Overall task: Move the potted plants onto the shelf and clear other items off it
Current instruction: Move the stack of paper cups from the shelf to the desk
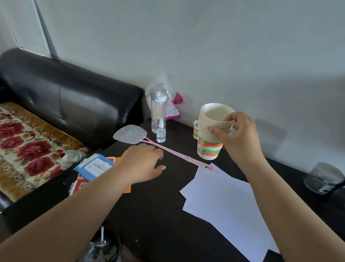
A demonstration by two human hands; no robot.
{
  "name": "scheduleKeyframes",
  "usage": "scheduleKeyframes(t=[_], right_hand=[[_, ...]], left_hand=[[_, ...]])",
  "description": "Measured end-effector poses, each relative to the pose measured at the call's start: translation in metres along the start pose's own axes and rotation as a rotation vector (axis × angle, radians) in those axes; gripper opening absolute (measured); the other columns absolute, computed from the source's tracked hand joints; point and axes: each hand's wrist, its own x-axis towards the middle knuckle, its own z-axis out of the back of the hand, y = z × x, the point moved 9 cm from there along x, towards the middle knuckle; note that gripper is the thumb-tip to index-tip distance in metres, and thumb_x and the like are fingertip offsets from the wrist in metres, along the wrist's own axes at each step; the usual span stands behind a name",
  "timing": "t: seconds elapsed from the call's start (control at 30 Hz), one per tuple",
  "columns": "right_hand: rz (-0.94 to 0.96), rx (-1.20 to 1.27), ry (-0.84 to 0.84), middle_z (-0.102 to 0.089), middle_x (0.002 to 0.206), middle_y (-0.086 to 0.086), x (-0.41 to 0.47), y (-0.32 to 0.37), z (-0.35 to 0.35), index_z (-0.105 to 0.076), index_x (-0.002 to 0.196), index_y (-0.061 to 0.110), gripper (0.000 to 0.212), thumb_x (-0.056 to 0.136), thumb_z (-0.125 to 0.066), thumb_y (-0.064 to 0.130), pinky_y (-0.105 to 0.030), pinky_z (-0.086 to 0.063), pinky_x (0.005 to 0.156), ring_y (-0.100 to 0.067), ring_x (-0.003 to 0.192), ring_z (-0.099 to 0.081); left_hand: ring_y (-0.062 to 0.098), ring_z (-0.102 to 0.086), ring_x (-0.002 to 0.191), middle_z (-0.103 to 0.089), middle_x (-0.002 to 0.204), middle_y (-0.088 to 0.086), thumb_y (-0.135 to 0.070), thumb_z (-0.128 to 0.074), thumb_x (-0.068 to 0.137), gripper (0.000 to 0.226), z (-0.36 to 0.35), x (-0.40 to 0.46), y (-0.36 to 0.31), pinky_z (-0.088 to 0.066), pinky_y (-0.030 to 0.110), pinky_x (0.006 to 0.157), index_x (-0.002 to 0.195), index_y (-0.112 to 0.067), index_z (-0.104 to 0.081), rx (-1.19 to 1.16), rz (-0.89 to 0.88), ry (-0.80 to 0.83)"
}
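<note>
While the right hand (239,136) grips a stack of paper cups (210,131) lifted at centre right of the frame, the left hand (144,163) hovers with loose, empty fingers beside the pink fly swatter (146,138). Plenty remains on the dark surface (161,212): white papers (223,203), a bottle (157,111), a jar (322,178). No potted plants in sight, so I'd call this early going.

Dark table (161,208), white paper sheets (225,207), pink fly swatter (146,138), water bottle (158,111), glass jar (322,178), notebooks (94,170)
</note>
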Motion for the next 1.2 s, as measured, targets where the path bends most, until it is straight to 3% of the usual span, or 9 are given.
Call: scheduleKeyframes(t=[0.2,0.43,0.63,0.73,0.93,1.0,1.2], right_hand=[[-0.076,0.047,0.022,-0.042,0.118,-0.003,0.066,-0.029,-0.052,-0.051,0.111,0.008,0.038,0.079,-0.070,0.018,-0.021,-0.034,0.083,-0.016,0.106,-0.045],[-0.142,-0.067,0.022,-0.045,0.126,-0.006,0.115,-0.071,-0.119,-0.051,0.112,0.008,0.038,0.080,-0.069,0.017,-0.017,-0.031,0.082,-0.008,0.100,-0.036],[-0.208,-0.178,0.039,-0.041,0.111,-0.002,0.156,-0.108,-0.179,-0.053,0.104,0.004,0.037,0.078,-0.071,0.023,-0.010,-0.024,0.074,-0.010,0.092,-0.038],[-0.240,-0.221,0.050,-0.044,0.117,-0.007,0.177,-0.124,-0.209,-0.053,0.104,0.002,0.041,0.077,-0.072,0.027,-0.012,-0.024,0.072,-0.017,0.096,-0.044],[-0.238,-0.388,0.102,-0.044,0.126,-0.010,0.213,-0.149,-0.251,-0.052,0.111,0.003,0.045,0.080,-0.067,0.032,-0.023,-0.032,0.080,-0.022,0.103,-0.048],[-0.234,-0.487,0.110,-0.045,0.125,-0.011,0.221,-0.158,-0.260,-0.053,0.111,0.004,0.044,0.081,-0.065,0.035,-0.030,-0.033,0.089,-0.028,0.112,-0.045],[-0.254,-0.652,0.133,-0.048,0.125,-0.009,0.238,-0.190,-0.276,-0.056,0.108,0.009,0.047,0.079,-0.063,0.045,-0.037,-0.022,0.106,-0.032,0.124,-0.037]], left_hand=[[0.022,-0.054,0.103,-0.059,0.110,0.004,-0.044,-0.045,0.089,0.037,-0.019,0.071,0.026,-0.044,0.034,0.084,0.112,-0.016,-0.054,-0.009,-0.023,-0.011],[0.023,-0.054,0.102,-0.060,0.108,0.005,-0.042,-0.045,0.089,0.036,-0.064,0.142,0.048,-0.047,0.038,0.086,0.113,-0.016,-0.053,-0.027,-0.101,0.053],[0.019,-0.056,0.099,-0.060,0.105,0.003,-0.037,-0.044,0.090,0.032,-0.105,0.201,0.067,-0.038,0.030,0.076,0.111,-0.015,-0.053,-0.079,-0.206,0.085],[0.022,-0.056,0.103,-0.060,0.109,0.005,-0.037,-0.044,0.090,0.034,-0.126,0.228,0.080,-0.043,0.032,0.080,0.113,-0.013,-0.052,-0.099,-0.238,0.106],[0.026,-0.054,0.104,-0.058,0.109,0.009,-0.034,-0.043,0.091,0.033,-0.160,0.265,0.090,-0.043,0.036,0.082,0.111,-0.009,-0.050,-0.022,-0.293,0.148],[0.028,-0.052,0.105,-0.057,0.109,0.010,-0.030,-0.045,0.091,0.029,-0.172,0.270,0.081,-0.042,0.038,0.085,0.110,-0.009,-0.049,0.032,-0.349,0.177],[0.027,-0.048,0.110,-0.052,0.118,0.012,-0.027,-0.045,0.092,0.034,-0.203,0.281,0.055,-0.041,0.036,0.086,0.119,-0.007,-0.046,-0.041,-0.444,0.234]])
